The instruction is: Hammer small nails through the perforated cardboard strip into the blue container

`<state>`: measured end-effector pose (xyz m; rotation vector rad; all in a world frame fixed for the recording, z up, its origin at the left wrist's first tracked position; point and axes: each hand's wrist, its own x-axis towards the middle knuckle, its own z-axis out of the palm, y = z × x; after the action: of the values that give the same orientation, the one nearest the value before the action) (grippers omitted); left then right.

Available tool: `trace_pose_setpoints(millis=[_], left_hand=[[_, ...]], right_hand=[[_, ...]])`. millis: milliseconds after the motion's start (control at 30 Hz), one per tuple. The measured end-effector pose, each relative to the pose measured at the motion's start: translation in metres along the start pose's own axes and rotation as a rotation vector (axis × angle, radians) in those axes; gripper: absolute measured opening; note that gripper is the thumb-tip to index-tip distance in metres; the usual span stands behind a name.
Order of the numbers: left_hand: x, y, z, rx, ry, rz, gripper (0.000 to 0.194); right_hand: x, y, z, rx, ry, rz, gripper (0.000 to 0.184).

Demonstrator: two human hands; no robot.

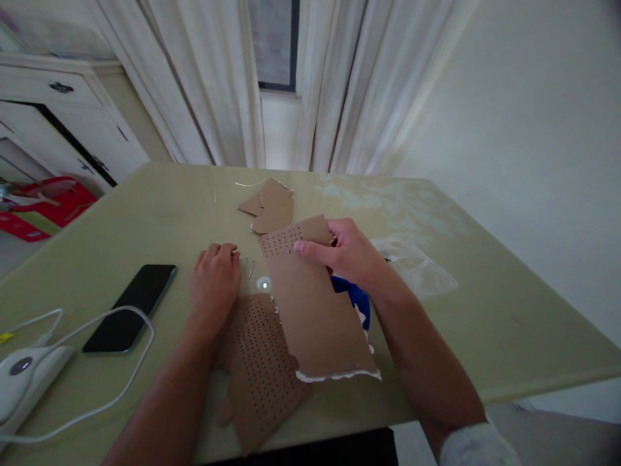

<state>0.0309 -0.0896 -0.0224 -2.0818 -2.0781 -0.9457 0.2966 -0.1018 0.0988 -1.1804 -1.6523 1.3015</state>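
My right hand (350,254) grips the top edge of a torn brown cardboard sheet (315,310), its upper part punched with rows of small holes, and holds it tilted over the table. My left hand (215,279) rests knuckles up on the table with fingers curled, fingertips at some small metal pins (246,265). What they pinch is too small to name. A second perforated cardboard piece (259,362) lies flat under my left wrist. A blue object (356,299) peeks out from behind the held sheet.
More cardboard scraps (272,206) lie further back on the green table (485,310). A black phone (130,307) lies at the left, beside a white device (24,375) with a cable. A clear plastic bag (417,266) lies at the right. Curtains and a white cabinet stand behind.
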Motion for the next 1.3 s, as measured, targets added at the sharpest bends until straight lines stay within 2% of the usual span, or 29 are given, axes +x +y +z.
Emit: trace_pose_setpoints(millis=[67,200,300,433,567,867,1000,1167,1300], left_hand=[[-0.002,0.014,-0.003,-0.239,0.107,0.069,0.022],[-0.014,0.041,-0.007,-0.725,0.047,0.217,0.017],[-0.023,0.050,-0.007,-0.856,0.025,0.229,0.012],[-0.027,0.049,-0.006,-0.931,0.022,0.150,0.021],[-0.025,0.051,-0.009,-0.988,0.017,0.173,0.016],[-0.025,0.060,-0.019,-1.102,-0.082,0.125,0.030],[-0.028,0.058,-0.018,-1.062,-0.029,0.127,0.031],[-0.036,0.054,-0.012,-0.959,0.080,0.123,0.030],[-0.042,0.054,-0.010,-0.992,0.080,0.104,0.024]], right_hand=[[0.000,0.000,0.001,0.097,-0.050,0.026,0.045],[0.000,0.000,0.003,0.224,-0.079,0.057,0.049],[-0.002,-0.001,0.003,0.256,-0.092,0.075,0.047],[-0.002,-0.002,0.003,0.274,-0.137,0.097,0.049],[-0.001,-0.003,0.006,0.288,-0.161,0.113,0.049],[-0.005,-0.005,0.009,0.323,-0.177,0.153,0.048],[-0.005,-0.005,0.009,0.292,-0.197,0.143,0.050],[-0.006,-0.008,0.006,0.151,-0.177,0.102,0.044],[-0.008,-0.010,0.005,0.110,-0.178,0.078,0.043]])
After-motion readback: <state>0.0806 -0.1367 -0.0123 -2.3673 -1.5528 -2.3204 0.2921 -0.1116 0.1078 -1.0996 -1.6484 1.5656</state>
